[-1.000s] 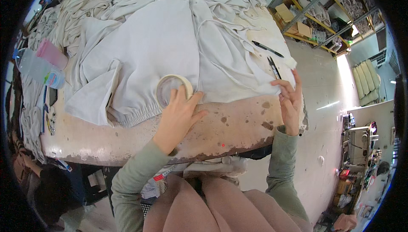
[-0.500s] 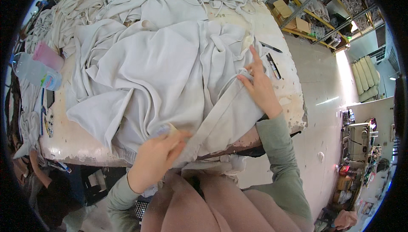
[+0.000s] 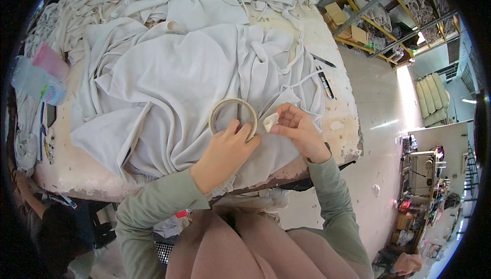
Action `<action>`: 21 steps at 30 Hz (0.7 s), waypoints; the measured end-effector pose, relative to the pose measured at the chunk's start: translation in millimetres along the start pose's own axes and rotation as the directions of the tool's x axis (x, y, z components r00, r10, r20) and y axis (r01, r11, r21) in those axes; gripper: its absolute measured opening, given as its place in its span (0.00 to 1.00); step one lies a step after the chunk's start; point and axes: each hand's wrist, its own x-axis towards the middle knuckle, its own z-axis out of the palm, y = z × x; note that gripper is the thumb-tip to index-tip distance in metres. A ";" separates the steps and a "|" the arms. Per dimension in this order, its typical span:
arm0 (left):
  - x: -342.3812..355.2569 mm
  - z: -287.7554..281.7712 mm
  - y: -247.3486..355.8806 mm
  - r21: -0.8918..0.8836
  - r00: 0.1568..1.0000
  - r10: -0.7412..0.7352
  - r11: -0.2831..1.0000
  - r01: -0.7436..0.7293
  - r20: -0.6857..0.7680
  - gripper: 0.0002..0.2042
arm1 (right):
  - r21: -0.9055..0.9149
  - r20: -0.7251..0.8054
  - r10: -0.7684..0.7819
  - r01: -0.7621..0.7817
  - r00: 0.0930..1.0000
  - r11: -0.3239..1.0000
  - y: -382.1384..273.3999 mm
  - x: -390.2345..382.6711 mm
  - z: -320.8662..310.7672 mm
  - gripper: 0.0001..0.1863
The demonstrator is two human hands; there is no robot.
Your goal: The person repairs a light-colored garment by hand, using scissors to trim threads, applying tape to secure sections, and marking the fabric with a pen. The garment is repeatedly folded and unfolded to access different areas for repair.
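Works at a stained tabletop [image 3: 338,106], with floor [image 3: 376,141] and metal shelving [image 3: 371,6] to the right. Has black pens [image 3: 326,83] near that side, a clear bottle [image 3: 38,80] and pink container [image 3: 51,60] at left, a crumpled garment [image 3: 169,74] blanketing the middle. Grips a tape roll [image 3: 213,116] over it in the left hand [image 3: 223,151]; pinches an off-white scrap [image 3: 271,122] beside the roll in the right hand [image 3: 302,132].

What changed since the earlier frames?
The light-grey fabric garment was drawn toward the person and bunched, over the worn tabletop's front edge. The right hand left its edge, moved left, and now pinches a small cream scrap. The left hand keeps hold of the beige tape ring. Unmoved: clear plastic bottle, pink plastic container.
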 end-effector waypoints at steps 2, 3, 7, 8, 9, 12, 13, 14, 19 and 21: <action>-9.8 1.5 -3.9 -0.037 1.000 0.001 0.999 0.000 0.029 0.14 | -0.101 -0.020 0.034 -0.036 0.999 0.994 6.8 1.3 1.4 0.16; -14.3 0.8 -5.4 -0.047 0.999 -0.009 0.999 0.011 0.033 0.14 | -0.125 -0.015 0.047 -0.048 0.999 0.991 8.1 2.2 1.5 0.17; -20.0 -1.6 -7.2 -0.063 0.999 -0.040 0.997 0.040 0.006 0.17 | -0.323 0.010 0.047 -0.041 0.999 0.945 5.9 5.6 5.3 0.19; -19.2 -1.9 -6.3 -0.101 0.996 -0.090 0.991 0.090 0.006 0.18 | -0.367 -0.021 0.057 -0.061 0.998 0.928 4.5 6.1 7.3 0.19; -17.7 -2.1 -5.4 -0.132 0.988 -0.152 0.980 0.151 0.007 0.20 | -0.414 -0.039 0.077 -0.086 0.996 0.906 3.3 6.4 9.7 0.19; -13.8 -4.7 -4.2 -0.161 0.980 -0.193 0.967 0.198 0.044 0.23 | -0.523 -0.061 0.097 -0.115 0.993 0.844 -1.9 5.3 16.4 0.20; -13.1 -5.9 -4.4 -0.159 0.981 -0.182 0.969 0.190 0.061 0.24 | -0.559 -0.066 0.085 -0.107 0.994 0.822 -3.9 4.2 18.2 0.20; -12.6 -7.0 -5.1 -0.167 0.982 -0.177 0.968 0.185 0.062 0.24 | -0.582 -0.053 0.073 -0.091 0.996 0.808 -6.0 3.0 19.6 0.20; -13.2 -6.5 -8.5 -0.143 0.985 -0.137 0.978 0.152 0.108 0.22 | -0.624 -0.040 0.016 -0.038 0.999 0.780 -9.6 0.2 20.1 0.19; -14.6 -4.6 -9.2 -0.111 0.990 -0.114 0.986 0.124 0.086 0.21 | -0.697 -0.107 -0.027 -0.056 0.994 0.715 -2.0 2.7 21.5 0.17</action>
